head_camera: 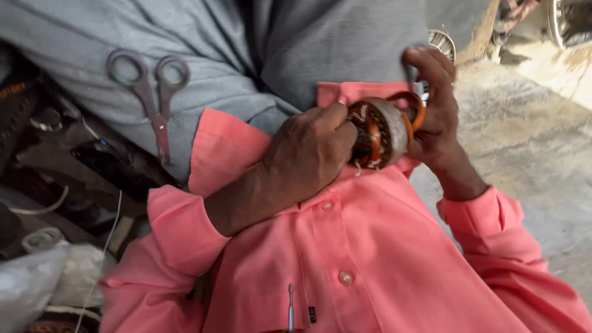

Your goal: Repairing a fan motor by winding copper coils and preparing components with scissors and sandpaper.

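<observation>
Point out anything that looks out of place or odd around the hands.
A pair of scissors lies loose on the grey cloth of the lap, unsecured. Loose wire ends stick out of the motor winding held between the left hand and right hand.

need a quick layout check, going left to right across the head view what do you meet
white plastic bag → scissors → left hand → motor stator with copper windings → right hand → grey floor
</observation>
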